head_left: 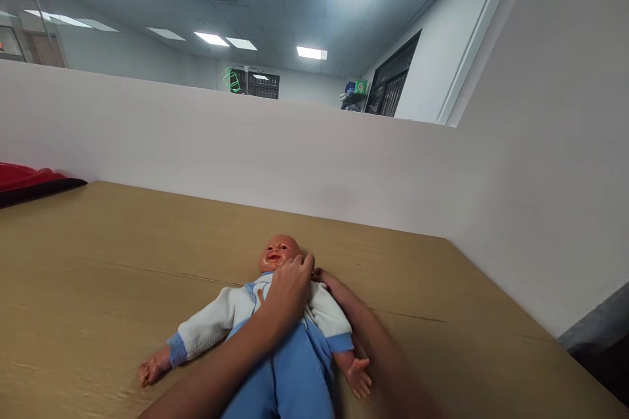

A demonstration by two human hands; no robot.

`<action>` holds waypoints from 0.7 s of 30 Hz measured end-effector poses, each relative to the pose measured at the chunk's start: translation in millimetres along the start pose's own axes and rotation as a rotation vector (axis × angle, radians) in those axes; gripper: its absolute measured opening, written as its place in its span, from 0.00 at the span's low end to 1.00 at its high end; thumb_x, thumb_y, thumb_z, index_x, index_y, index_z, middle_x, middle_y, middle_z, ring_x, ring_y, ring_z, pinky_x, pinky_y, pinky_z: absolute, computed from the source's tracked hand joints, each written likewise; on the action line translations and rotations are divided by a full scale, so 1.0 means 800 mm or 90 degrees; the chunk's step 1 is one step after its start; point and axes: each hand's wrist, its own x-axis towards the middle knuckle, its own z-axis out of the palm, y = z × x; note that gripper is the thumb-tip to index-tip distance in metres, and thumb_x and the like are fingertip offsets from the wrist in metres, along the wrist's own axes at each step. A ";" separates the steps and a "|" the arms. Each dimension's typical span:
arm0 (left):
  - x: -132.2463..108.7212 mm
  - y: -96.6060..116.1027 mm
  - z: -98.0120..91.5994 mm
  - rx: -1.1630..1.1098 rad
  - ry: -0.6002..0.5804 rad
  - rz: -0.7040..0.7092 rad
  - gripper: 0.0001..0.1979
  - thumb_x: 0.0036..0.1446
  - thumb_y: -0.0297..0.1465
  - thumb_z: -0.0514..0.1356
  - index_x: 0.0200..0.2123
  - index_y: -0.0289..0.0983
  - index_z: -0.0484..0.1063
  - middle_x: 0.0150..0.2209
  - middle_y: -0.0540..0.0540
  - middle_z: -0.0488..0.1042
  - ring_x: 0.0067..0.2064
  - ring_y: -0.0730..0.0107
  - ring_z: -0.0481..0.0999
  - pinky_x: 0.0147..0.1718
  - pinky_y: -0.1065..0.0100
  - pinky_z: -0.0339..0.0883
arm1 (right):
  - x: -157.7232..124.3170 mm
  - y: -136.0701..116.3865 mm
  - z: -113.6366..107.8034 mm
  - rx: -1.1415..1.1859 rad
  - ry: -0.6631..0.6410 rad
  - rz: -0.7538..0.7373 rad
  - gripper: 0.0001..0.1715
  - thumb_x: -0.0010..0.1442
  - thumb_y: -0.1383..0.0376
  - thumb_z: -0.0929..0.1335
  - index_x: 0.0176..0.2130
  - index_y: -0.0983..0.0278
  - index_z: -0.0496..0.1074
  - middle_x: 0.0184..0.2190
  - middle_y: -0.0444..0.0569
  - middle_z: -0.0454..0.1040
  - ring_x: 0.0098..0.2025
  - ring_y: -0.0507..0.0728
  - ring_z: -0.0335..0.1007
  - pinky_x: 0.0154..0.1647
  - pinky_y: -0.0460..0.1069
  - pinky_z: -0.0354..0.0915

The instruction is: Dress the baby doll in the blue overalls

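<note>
A baby doll (299, 366) in a white jacket with blue cuffs and blue trousers lies on its back on the tan table, its head toward the far wall and its arms spread. My left hand (289, 285) reaches over the doll's chest, with curled fingers at the neck, just below the chin. Beside the doll's neck, on the right, my right hand (324, 277) touches the collar and shoulder area. Its fingertips are mostly hidden behind my left hand. What the fingers of either hand pinch is too small to make out.
The tan table (122, 242) meets a low white wall (246, 157) at the back. Something red with a black edge (39, 186) lies at the far left. A dark grey object (599, 327) stands beyond the table's right edge.
</note>
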 end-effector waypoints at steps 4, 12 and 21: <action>0.003 -0.003 -0.002 0.030 -0.017 0.001 0.15 0.66 0.17 0.50 0.51 0.34 0.71 0.47 0.33 0.78 0.49 0.48 0.81 0.41 0.59 0.71 | -0.026 -0.011 -0.020 -0.031 -0.070 0.024 0.25 0.63 0.46 0.70 0.47 0.63 0.78 0.43 0.50 0.82 0.47 0.62 0.78 0.49 0.56 0.72; -0.002 -0.008 0.002 0.070 -0.008 0.011 0.19 0.65 0.17 0.50 0.53 0.36 0.72 0.50 0.32 0.77 0.47 0.47 0.82 0.39 0.58 0.72 | -0.083 -0.086 -0.069 -0.386 -0.224 -0.018 0.34 0.55 0.64 0.75 0.61 0.52 0.76 0.53 0.48 0.82 0.51 0.66 0.76 0.53 0.57 0.68; -0.014 -0.003 -0.002 0.079 0.024 0.035 0.16 0.67 0.20 0.51 0.51 0.34 0.75 0.50 0.28 0.78 0.50 0.40 0.80 0.47 0.48 0.72 | -0.021 -0.111 -0.134 -0.469 -0.345 -0.038 0.26 0.51 0.63 0.76 0.51 0.55 0.83 0.44 0.46 0.86 0.44 0.64 0.79 0.46 0.54 0.70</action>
